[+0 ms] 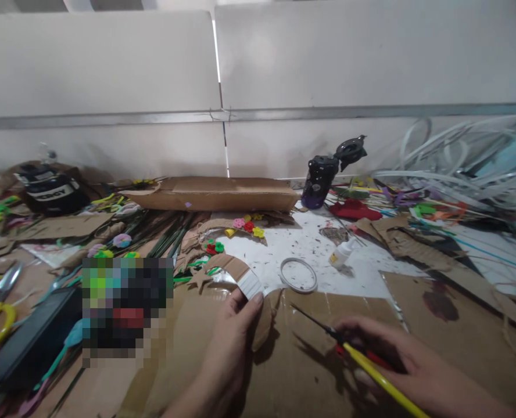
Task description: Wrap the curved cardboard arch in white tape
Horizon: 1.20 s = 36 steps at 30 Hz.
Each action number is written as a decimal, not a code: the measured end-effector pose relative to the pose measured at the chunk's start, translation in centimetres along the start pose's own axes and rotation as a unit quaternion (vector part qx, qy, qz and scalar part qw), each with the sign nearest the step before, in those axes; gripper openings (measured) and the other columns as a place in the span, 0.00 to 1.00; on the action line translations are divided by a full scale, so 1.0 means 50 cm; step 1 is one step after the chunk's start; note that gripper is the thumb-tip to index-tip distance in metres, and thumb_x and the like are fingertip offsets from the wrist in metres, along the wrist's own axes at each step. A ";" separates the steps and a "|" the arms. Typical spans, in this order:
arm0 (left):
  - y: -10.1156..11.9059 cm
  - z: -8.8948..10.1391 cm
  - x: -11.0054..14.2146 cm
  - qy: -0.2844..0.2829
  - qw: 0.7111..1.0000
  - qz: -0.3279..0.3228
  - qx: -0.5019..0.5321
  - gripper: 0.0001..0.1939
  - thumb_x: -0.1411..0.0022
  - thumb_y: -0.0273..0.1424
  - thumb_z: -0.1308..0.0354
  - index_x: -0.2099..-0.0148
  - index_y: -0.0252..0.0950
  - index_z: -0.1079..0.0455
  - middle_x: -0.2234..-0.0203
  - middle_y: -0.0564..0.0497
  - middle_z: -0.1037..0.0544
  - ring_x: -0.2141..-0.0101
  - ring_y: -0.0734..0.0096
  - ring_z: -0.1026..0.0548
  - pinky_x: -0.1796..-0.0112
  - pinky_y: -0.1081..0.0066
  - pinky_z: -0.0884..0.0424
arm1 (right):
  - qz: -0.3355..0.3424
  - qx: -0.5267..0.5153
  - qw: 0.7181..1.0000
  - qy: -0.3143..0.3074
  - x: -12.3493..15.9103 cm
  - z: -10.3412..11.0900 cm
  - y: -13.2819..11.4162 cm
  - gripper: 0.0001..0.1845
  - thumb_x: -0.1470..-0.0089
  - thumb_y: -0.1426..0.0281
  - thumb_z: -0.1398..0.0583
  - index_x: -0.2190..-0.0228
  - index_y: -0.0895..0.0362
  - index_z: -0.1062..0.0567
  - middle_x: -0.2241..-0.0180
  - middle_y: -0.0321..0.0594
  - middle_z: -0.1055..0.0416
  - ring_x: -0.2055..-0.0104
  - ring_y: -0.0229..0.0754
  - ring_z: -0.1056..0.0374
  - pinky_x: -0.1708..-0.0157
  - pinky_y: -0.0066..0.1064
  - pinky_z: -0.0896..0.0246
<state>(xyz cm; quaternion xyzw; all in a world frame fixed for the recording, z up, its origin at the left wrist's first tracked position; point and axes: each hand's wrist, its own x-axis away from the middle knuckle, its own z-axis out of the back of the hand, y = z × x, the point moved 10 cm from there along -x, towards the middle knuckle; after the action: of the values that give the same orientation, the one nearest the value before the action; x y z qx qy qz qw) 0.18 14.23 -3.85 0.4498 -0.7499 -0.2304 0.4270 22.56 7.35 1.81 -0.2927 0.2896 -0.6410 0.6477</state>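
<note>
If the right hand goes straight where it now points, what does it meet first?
Probably the white-banded end of the cardboard strip in the left hand, reached by the tip of the yellow-handled tool in the right hand; depth is unclear.

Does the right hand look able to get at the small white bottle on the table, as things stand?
Probably yes: nothing seems to stand between the right hand and the small white bottle, though its fingers hold a yellow tool that may need setting down first.
</note>
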 end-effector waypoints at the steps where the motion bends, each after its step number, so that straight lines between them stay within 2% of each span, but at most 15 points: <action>1: 0.001 -0.003 0.004 0.000 1.000 -0.002 0.002 0.20 0.47 0.33 0.26 0.53 0.34 0.24 0.70 0.47 0.17 0.75 0.67 0.22 0.73 0.71 0.27 | -0.020 -0.038 0.998 -0.035 0.001 -0.026 -0.005 0.17 0.49 0.62 0.32 0.56 0.47 0.15 0.58 0.46 0.16 0.58 0.56 0.19 0.60 0.38 0.21; 3: 0.004 -0.013 0.012 -0.005 1.000 -0.013 0.008 0.18 0.45 0.32 0.28 0.53 0.34 0.24 0.64 0.44 0.16 0.68 0.64 0.19 0.67 0.69 0.25 | -0.057 -0.096 0.991 -0.079 0.004 -0.066 -0.013 0.21 0.48 0.59 0.33 0.52 0.50 0.16 0.54 0.47 0.17 0.54 0.57 0.21 0.56 0.40 0.22; 5: 0.007 -0.021 0.017 -0.012 0.999 -0.027 0.019 0.16 0.43 0.31 0.30 0.53 0.34 0.24 0.58 0.41 0.16 0.59 0.59 0.18 0.60 0.67 0.24 | -0.081 -0.124 0.985 -0.091 0.006 -0.088 -0.019 0.23 0.48 0.58 0.33 0.51 0.52 0.17 0.52 0.47 0.18 0.51 0.57 0.22 0.53 0.40 0.24; 9: -0.004 -0.024 0.014 -0.015 0.998 -0.025 0.047 0.22 0.45 0.29 0.28 0.47 0.34 0.25 0.54 0.39 0.16 0.47 0.52 0.21 0.48 0.63 0.27 | -0.094 -0.140 0.980 -0.108 0.010 -0.113 -0.030 0.24 0.46 0.61 0.33 0.48 0.51 0.19 0.51 0.44 0.19 0.49 0.55 0.23 0.51 0.38 0.26; 15: -0.011 -0.025 0.011 -0.014 0.999 -0.025 0.039 0.27 0.44 0.30 0.28 0.43 0.33 0.27 0.51 0.38 0.16 0.46 0.50 0.21 0.44 0.57 0.29 | -0.064 -0.119 0.986 -0.099 0.007 -0.117 -0.056 0.21 0.39 0.65 0.38 0.44 0.49 0.22 0.52 0.43 0.18 0.54 0.50 0.22 0.55 0.37 0.26; 22: -0.015 -0.025 0.008 -0.014 0.999 -0.033 0.038 0.25 0.42 0.29 0.30 0.43 0.34 0.26 0.51 0.37 0.17 0.50 0.50 0.19 0.48 0.55 0.26 | -0.029 -0.098 0.992 -0.074 0.005 -0.124 -0.063 0.18 0.36 0.62 0.41 0.47 0.50 0.21 0.56 0.42 0.19 0.55 0.48 0.22 0.56 0.35 0.27; 30: -0.011 -0.025 0.012 0.004 0.998 -0.039 0.049 0.23 0.44 0.27 0.29 0.45 0.35 0.24 0.49 0.39 0.17 0.45 0.52 0.22 0.40 0.57 0.32 | -0.034 -0.082 0.994 -0.060 0.004 -0.126 -0.057 0.19 0.36 0.60 0.41 0.46 0.49 0.22 0.57 0.40 0.18 0.57 0.46 0.22 0.58 0.33 0.27; 36: -0.014 -0.027 0.010 0.010 0.997 -0.024 0.070 0.26 0.46 0.27 0.28 0.44 0.35 0.25 0.49 0.38 0.17 0.44 0.50 0.22 0.40 0.56 0.32 | -0.019 -0.078 0.996 -0.041 0.000 -0.114 -0.074 0.18 0.38 0.63 0.41 0.48 0.49 0.21 0.59 0.38 0.17 0.61 0.46 0.21 0.61 0.32 0.26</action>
<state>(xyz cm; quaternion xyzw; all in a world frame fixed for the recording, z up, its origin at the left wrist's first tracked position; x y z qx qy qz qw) 1.53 13.52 -3.41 0.4988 -0.7491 -0.1827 0.3958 15.84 7.29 0.82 -0.3736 0.3066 -0.6159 0.6222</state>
